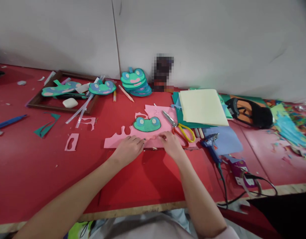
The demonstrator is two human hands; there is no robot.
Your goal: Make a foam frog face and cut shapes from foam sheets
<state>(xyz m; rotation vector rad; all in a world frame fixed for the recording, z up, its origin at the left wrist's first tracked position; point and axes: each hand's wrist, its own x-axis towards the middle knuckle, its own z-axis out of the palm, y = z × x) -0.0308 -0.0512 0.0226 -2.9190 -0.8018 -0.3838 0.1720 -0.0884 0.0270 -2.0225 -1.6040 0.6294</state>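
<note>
My left hand (130, 146) and my right hand (169, 142) meet over a cut sheet of pink craft foam (115, 141). Between their closed fingertips is a small pink foam piece (152, 137), whose exact shape I cannot make out. Just beyond the fingers lies a green frog face (146, 125) with blue eyes, flat on the pink sheet. Scissors (184, 131) with yellow and red handles rest partly open to the right of my right hand, their blades pointing away to the left.
Stacked frog faces (134, 79) stand by the wall. A wooden frame (38, 103) with more faces and glue sticks is at left. To the right are foam sheets (204, 108), a blue glue gun (212, 149) with its cord, and a black-and-orange object (252, 113).
</note>
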